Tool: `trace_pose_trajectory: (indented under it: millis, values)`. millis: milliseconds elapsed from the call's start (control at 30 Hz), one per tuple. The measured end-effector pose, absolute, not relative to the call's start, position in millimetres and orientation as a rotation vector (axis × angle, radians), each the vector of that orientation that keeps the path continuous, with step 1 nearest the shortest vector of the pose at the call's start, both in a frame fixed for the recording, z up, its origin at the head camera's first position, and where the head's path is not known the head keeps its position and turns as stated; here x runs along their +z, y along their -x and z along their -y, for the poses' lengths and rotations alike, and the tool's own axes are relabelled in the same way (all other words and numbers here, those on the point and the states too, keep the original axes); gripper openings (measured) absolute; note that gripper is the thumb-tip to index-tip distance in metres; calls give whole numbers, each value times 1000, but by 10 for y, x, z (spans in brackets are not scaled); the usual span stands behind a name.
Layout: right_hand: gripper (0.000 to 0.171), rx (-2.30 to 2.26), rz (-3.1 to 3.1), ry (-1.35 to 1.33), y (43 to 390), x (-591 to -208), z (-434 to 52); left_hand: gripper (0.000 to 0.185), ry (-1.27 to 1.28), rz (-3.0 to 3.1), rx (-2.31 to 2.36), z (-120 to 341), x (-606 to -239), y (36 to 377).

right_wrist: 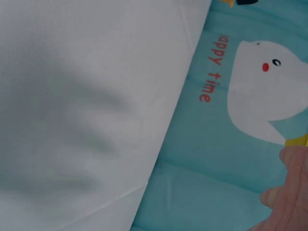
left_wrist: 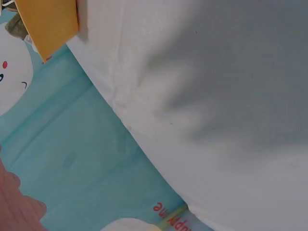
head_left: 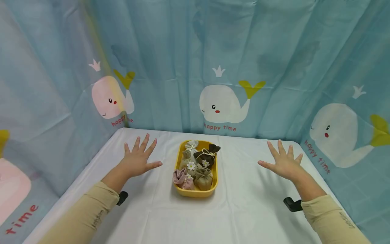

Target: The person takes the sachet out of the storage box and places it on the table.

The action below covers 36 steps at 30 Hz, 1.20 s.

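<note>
From the head camera, a yellow tray point(head_left: 179, 191) sits mid-table on the white tablecloth point(head_left: 243, 210); it holds small tied sachets: a dark brown one point(head_left: 204, 156), a pink one point(head_left: 182, 178), an olive one point(head_left: 203, 179) and pale ones with daisy trims; the left hand point(head_left: 137, 161) is beside the tray on its left with fingers spread straight, holding nothing; the right hand point(head_left: 283, 163) is spread likewise, well apart on the right; whale-print curtains point(head_left: 222, 105) surround the table.

From the left wrist, the tray's yellow corner point(left_wrist: 48, 24) shows top left above tablecloth and curtain; a pink blur at the lower left edge is probably the hand.

From the right wrist, fingertips point(right_wrist: 288, 197) show at lower right against a whale print point(right_wrist: 264, 86).
</note>
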State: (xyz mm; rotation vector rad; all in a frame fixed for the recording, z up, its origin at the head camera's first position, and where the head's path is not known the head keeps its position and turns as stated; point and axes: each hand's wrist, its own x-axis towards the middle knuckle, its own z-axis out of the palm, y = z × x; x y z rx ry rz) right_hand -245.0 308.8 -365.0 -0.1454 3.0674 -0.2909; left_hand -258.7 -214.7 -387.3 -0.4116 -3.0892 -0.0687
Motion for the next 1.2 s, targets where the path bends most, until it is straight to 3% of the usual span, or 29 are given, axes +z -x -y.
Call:
trace_pose_trajectory:
  millis: [1200]
  values:
    - [101, -322, -3050, 221, 2374, -3667, -2955, 120, 706, 3000, -89, 1509, -4037, 2284]
